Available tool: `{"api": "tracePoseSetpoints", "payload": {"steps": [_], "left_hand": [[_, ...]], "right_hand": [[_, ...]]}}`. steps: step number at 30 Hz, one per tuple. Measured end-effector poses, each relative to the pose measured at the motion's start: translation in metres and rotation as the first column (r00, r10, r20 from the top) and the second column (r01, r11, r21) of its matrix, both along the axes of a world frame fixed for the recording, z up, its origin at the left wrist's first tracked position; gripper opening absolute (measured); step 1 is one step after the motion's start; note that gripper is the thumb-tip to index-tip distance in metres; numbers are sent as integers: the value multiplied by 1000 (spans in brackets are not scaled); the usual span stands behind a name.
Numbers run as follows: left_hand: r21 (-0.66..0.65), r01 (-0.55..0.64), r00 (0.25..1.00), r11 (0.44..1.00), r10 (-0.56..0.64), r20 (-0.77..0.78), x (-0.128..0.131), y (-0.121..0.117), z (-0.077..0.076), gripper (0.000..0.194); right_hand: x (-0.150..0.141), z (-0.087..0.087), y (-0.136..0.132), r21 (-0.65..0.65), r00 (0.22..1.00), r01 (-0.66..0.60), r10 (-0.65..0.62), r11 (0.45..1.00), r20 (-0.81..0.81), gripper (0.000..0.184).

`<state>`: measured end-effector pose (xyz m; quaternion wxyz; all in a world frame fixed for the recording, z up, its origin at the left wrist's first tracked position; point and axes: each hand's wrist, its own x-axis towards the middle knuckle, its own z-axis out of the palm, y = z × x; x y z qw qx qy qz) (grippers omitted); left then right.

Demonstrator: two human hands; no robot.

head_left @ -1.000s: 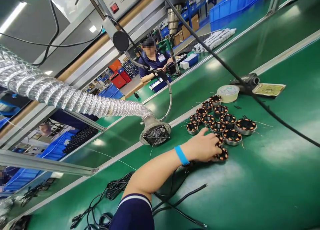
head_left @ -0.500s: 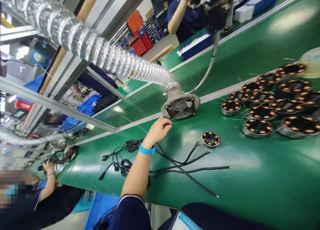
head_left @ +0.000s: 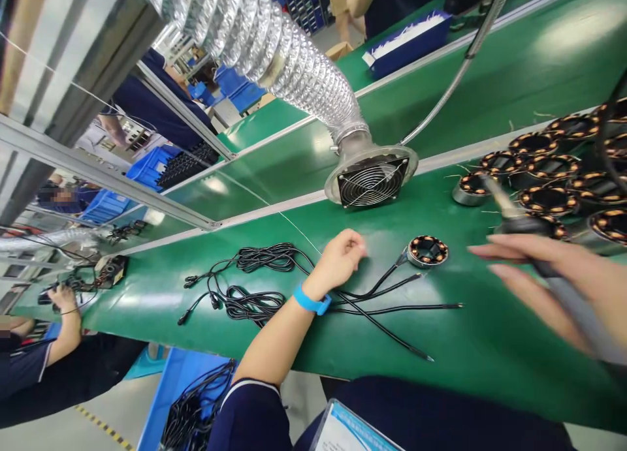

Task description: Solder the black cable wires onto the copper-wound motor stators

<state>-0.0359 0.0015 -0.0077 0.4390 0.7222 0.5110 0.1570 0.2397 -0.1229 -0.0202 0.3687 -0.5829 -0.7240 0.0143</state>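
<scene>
My left hand (head_left: 340,258), with a blue wristband, is closed above the bench. Its curled fingers pinch a thin pale solder wire (head_left: 298,229) that runs in from the upper left. At the right, my right hand (head_left: 563,281), blurred by motion, grips a soldering iron (head_left: 533,226) whose tip points up and left. Between the hands lies a single ring-shaped motor stator (head_left: 428,251) with copper coils. Black cables (head_left: 392,311) pass under my left wrist, and one stripped end touches or nearly touches the stator. Their coiled lengths (head_left: 255,301) lie left of my forearm.
Several more stators (head_left: 548,200) crowd the right side of the green bench (head_left: 490,373). A fume extractor (head_left: 375,180) on a silver duct hangs beyond my left hand. A blue bin (head_left: 161,379) holds cables below the bench. Another person's hand (head_left: 63,299) works at far left.
My right hand has come into view at the right with the soldering iron. The left hand now appears farther right, as the view has shifted; the stator sits by a cable end.
</scene>
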Motion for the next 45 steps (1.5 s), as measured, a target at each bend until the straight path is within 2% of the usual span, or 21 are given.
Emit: {"api": "tracePoseSetpoints", "payload": {"steps": [2,4,7,11,13,16,19,22,25,29,33,36,39,42,45], "left_hand": [[91,76,995,993,-82,64,6,-18,2,10],[201,129,992,971,-127,-23,13,-33,3,8],[279,196,963,940,-131,-235,21,-47,-2,22],[357,291,912,887,-144,-385,20,-51,-12,13],[364,315,916,876,-180,-359,17,-49,-14,16],[316,283,952,905,-224,-211,15,-46,-13,13],[264,227,974,938,-212,-86,15,-44,-11,10],[258,190,982,947,-184,-49,15,-45,-11,10],[317,187,982,930,-175,-67,15,-47,-12,16],[410,262,962,874,-200,-189,17,-51,-13,37],[404,323,925,856,-196,-324,22,-53,-14,45],[419,330,915,846,-178,-362,25,-54,-15,46],[529,300,937,794,-142,-319,26,-55,-19,43],[689,237,969,685,-120,-215,28,-55,-24,34],[773,237,971,588,-170,-168,30,-56,-30,23]], "right_hand": [[-22,1,18,98,988,-141,135,985,70,24],[-40,-1,33,127,976,-205,193,971,99,21],[-52,-10,43,95,976,-207,198,974,92,22],[-51,-22,41,79,984,-177,174,981,40,28],[-51,-24,38,82,987,-161,161,983,9,32],[-54,-23,35,85,987,-155,158,984,-20,34],[-57,-20,35,92,983,-177,181,980,-36,35],[-58,-17,35,106,982,-186,190,977,-25,37],[-59,-15,35,120,979,-201,203,972,-6,37],[-59,-15,34,120,976,-213,215,970,-8,36],[-58,-17,34,105,968,-235,242,966,-60,42],[-58,-18,35,124,963,-244,255,962,-87,46],[-59,-18,35,127,962,-241,254,962,-97,44],[-61,-17,34,114,960,-220,236,969,-151,42],[-61,-18,33,94,952,-198,214,976,-219,43]]}}
